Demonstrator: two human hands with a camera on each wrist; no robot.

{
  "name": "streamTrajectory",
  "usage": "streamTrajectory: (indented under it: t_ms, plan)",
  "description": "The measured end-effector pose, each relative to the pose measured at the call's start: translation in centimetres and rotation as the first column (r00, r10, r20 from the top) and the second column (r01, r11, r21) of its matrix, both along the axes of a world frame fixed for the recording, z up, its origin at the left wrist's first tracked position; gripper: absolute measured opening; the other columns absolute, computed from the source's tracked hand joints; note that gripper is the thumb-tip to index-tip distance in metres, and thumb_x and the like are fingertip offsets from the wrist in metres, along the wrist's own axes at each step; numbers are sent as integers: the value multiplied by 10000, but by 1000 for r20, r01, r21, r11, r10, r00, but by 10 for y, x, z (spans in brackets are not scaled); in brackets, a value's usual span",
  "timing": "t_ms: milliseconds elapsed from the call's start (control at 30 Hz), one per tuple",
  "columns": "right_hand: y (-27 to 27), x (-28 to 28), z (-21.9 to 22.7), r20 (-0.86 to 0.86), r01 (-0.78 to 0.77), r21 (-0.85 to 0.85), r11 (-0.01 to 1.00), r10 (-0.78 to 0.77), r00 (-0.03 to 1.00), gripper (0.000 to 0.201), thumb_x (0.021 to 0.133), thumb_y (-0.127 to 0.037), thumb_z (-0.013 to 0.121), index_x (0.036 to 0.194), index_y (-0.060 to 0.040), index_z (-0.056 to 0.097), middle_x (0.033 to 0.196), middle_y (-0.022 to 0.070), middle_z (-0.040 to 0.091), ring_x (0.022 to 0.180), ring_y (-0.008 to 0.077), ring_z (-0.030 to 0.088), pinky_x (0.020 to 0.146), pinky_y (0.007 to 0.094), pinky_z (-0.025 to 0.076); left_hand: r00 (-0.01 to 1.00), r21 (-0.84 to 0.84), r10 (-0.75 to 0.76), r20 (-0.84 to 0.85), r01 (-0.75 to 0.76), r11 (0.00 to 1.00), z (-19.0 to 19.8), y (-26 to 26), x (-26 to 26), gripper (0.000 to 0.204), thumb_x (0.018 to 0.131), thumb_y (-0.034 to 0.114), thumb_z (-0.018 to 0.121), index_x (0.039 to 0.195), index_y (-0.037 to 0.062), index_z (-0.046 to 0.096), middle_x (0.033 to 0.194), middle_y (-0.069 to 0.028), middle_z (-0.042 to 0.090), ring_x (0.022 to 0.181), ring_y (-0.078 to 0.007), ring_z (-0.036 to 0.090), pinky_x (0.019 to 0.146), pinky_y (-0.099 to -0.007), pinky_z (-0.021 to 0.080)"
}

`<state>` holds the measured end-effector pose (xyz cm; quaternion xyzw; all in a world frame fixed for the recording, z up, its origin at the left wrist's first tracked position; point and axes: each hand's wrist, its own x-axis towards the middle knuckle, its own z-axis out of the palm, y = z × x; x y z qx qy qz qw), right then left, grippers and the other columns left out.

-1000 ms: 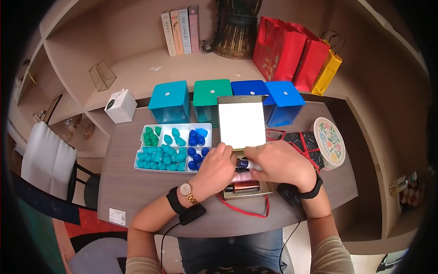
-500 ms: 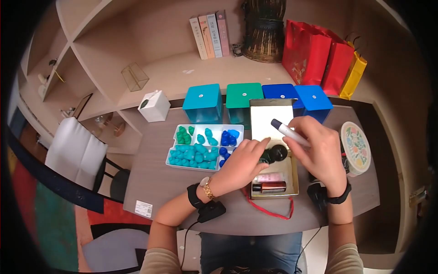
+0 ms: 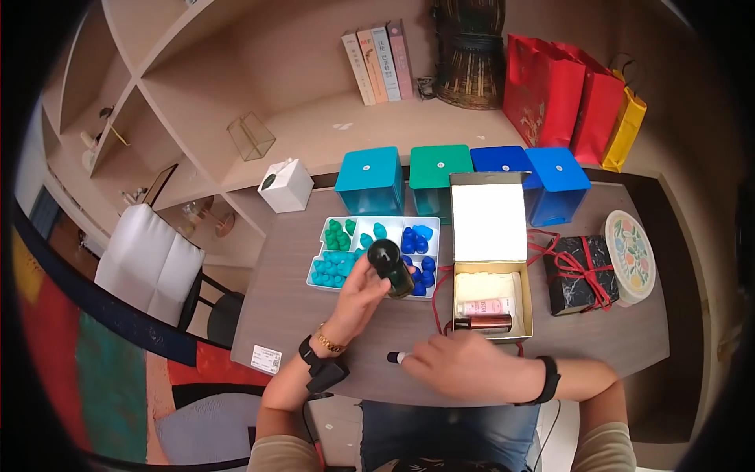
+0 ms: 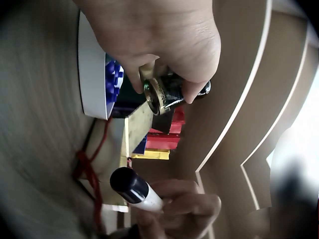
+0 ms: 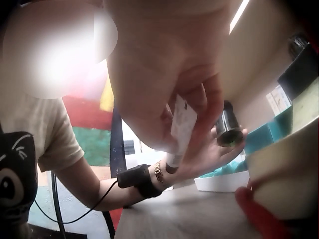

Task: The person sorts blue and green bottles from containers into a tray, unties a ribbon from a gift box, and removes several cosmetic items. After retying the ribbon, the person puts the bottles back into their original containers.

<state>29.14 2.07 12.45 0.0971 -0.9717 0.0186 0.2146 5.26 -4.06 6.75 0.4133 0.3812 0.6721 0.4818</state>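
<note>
My left hand (image 3: 355, 300) grips a dark green bottle (image 3: 399, 280) with a round black cap, tilted above the front of the white divided tray (image 3: 381, 293). In the left wrist view the bottle (image 4: 169, 93) lies between thumb and fingers. My right hand (image 3: 469, 367) pinches a white tube (image 5: 183, 127) with a dark cap (image 4: 128, 184), low over the table's front part. Just beyond that hand stands the open gold box (image 3: 525, 311), lid raised, holding a pink-and-white tube (image 3: 484, 307) and a reddish-brown bottle (image 3: 483, 323).
Teal (image 3: 368, 182), green (image 3: 440, 171) and blue (image 3: 560, 186) lidded boxes line the table's back. A black marbled box (image 3: 568, 293) with red ribbon and a round floral-lidded tub (image 3: 629, 256) stand right. The tray holds green, teal and blue pieces.
The left hand has lifted the dark bottle out of the gold box and moved left with it. The right hand has carried the white tube down and left, towards the table's front. The view has shifted.
</note>
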Motion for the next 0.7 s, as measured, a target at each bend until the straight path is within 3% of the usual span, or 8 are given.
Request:
streamTrajectory:
  t_ms: [67,100,200,333,367,467,567,700]
  plan:
    - [-3,-1,-5,77,6,44,999,-9,997,210,792,-125,646,990,-79,596,818,28,572,721,167,634,552,286,497,977,-4,52,-207,-54,999,-12,-13,-9,579,966,20,657,1478,43,386,1374,-139,559,1292,-244,564,1128,-424,434]
    - [-3,-1,-7,125,30,58,998,-37,991,216,793,-126,646,999,-77,600,823,21,574,738,163,632,560,285,502,987,-33,38,-155,-43,999,-13,-19,-8,576,911,9,740,1410,43,454,1355,-109,569,1265,-211,576,1117,-399,442]
    - [-1,-6,-16,139,90,94,992,-102,985,253,788,-116,643,1026,-38,608,833,27,570,776,170,633,571,282,511,784,37,98,-614,-95,995,-15,-40,-11,533,879,57,794,1333,47,515,1323,-89,594,1250,-199,589,1114,-389,451]
    - [-4,-13,-26,213,96,117,989,-119,970,305,771,-101,643,1035,48,618,966,106,637,824,199,645,615,283,541,602,-44,57,-797,-152,987,-17,-63,-8,558,851,94,828,1313,36,520,1291,-120,634,1267,-238,605,1108,-396,465]
    - [-5,-13,-27,217,98,135,986,-126,968,324,771,-98,639,1050,66,623,1037,143,641,836,203,648,632,281,548,637,-43,67,-768,-156,987,-21,-67,-6,580,829,56,842,1302,52,507,1385,-129,575,1257,-241,611,1082,-398,486]
    - [-7,-13,-31,243,93,167,982,-132,961,375,778,-88,626,1096,109,635,1231,241,628,870,216,656,691,281,565,761,-95,93,-642,-200,975,-32,-74,-4,632,833,53,834,1360,60,484,1391,-120,547,1271,-234,593,1072,-393,500]
    - [-8,-13,-39,272,72,132,989,-106,957,412,800,-84,611,1154,126,633,1341,286,583,920,236,660,766,301,571,632,-96,69,-772,-224,970,-15,-73,-5,623,859,5,784,1390,57,463,1371,-119,506,1296,-261,558,1108,-403,491]
    - [-4,-18,-57,212,78,84,993,-94,973,442,828,-83,595,1210,139,613,1350,279,574,1040,279,657,870,350,554,667,-85,62,-742,-186,979,-21,-69,-7,641,859,12,787,1407,65,459,1348,-119,485,1315,-249,532,1109,-397,489]
